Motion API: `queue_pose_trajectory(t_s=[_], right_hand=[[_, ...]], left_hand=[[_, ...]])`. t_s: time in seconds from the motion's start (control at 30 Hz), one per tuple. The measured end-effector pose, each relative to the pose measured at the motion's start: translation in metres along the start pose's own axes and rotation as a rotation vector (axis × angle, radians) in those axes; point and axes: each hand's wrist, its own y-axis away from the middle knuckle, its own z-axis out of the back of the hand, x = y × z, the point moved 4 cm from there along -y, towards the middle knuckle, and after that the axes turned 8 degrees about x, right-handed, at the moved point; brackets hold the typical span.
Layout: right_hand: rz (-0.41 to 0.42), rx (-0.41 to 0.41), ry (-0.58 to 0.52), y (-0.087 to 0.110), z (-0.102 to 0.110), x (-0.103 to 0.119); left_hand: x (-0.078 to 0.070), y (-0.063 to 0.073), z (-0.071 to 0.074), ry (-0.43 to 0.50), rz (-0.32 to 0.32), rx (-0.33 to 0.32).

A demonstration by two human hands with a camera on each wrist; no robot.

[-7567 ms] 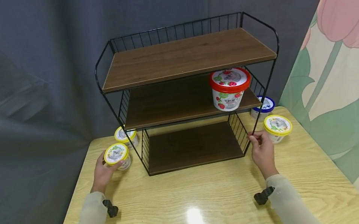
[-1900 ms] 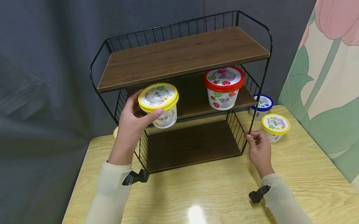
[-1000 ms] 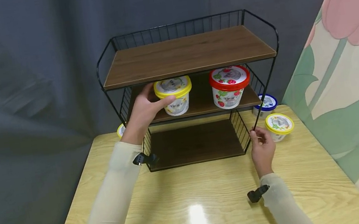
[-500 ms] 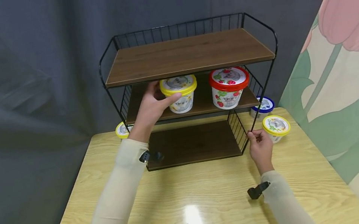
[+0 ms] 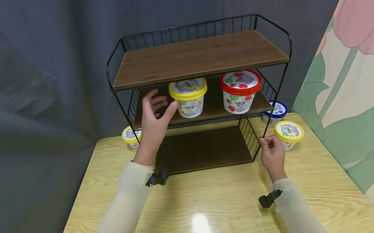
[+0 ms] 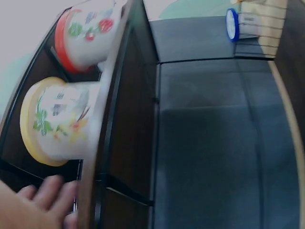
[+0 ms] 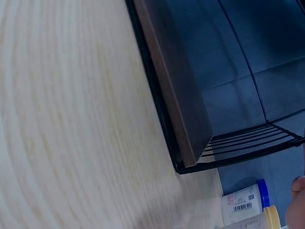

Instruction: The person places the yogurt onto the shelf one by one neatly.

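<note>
On the middle shelf of the wire-framed rack [image 5: 197, 58] stands a paper tub with a yellow lid [image 5: 189, 99]. To its right is a tub with a red lid [image 5: 242, 93]. My left hand [image 5: 153, 130] is just left of the yellow-lidded tub, fingers spread and thumb near the tub's side, holding nothing. In the left wrist view my left hand [image 6: 40, 207] lies apart from that tub [image 6: 62, 121]. My right hand [image 5: 273, 156] pinches the rack's front right post low down; in the right wrist view only a bit of it shows at the edge.
Another yellow-lidded tub [image 5: 132, 136] stands on the table [image 5: 198, 201] behind the rack's left side. On the right are a blue-lidded tub [image 5: 278, 109] and a yellow-lidded tub [image 5: 289, 133]. A dark curtain [image 5: 28, 94] hangs behind; a flower-patterned wall flanks the right.
My left hand took the yellow-lidded tub from the table's left, raised it onto the middle shelf, then let go and drew back left. My right hand stays on the post.
</note>
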Motion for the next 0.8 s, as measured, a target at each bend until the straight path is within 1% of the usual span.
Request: queue_pose_trajectory(t_s=[0.07, 0.13, 0.17, 0.2, 0.23, 0.27, 0.3, 0.33, 0.37, 0.43, 0.5, 0.53, 0.6, 0.7, 0.8], right_hand=[[0.000, -0.001, 0.010, -0.001, 0.000, -0.002], [0.001, 0.004, 0.017, -0.001, 0.000, -0.002], [0.003, 0.008, 0.019, -0.001, 0.000, -0.001], [0.007, 0.011, 0.016, -0.001, -0.001, -0.001], [0.010, 0.014, 0.015, -0.001, -0.002, 0.000], [0.010, 0.017, 0.017, 0.000, -0.002, 0.001], [0.009, 0.018, 0.016, 0.000, -0.003, 0.001], [0.007, 0.017, 0.013, 0.000, -0.003, 0.001], [0.004, 0.015, 0.007, 0.000, -0.004, 0.001], [-0.006, 0.009, -0.001, 0.000, -0.003, 0.000], [-0.017, 0.002, 0.001, 0.000, -0.002, -0.001], [-0.021, -0.004, 0.002, 0.001, -0.001, -0.001], [-0.026, -0.016, 0.006, 0.001, 0.000, -0.002], [-0.024, -0.024, 0.007, 0.001, 0.001, -0.002], [-0.026, -0.015, 0.001, 0.001, 0.000, -0.001]], left_hand=[[0.003, 0.018, 0.004, 0.010, -0.132, -0.135], [0.011, 0.038, 0.008, 0.028, -0.262, -0.270], [0.016, 0.048, 0.011, 0.033, -0.314, -0.330], [0.022, 0.057, 0.015, 0.041, -0.352, -0.383], [0.030, 0.064, 0.019, 0.053, -0.370, -0.432], [0.038, 0.071, 0.024, 0.066, -0.374, -0.479], [0.047, 0.076, 0.030, 0.082, -0.360, -0.524], [0.057, 0.079, 0.036, 0.104, -0.333, -0.565], [0.067, 0.082, 0.043, 0.132, -0.292, -0.602], [0.088, 0.084, 0.057, 0.184, -0.189, -0.665], [0.109, 0.082, 0.070, 0.201, -0.077, -0.701], [0.120, 0.080, 0.076, 0.184, -0.017, -0.708], [0.143, 0.076, 0.087, 0.119, 0.107, -0.697], [0.179, 0.072, 0.104, -0.022, 0.291, -0.656], [0.208, 0.072, 0.119, -0.121, 0.431, -0.599]])
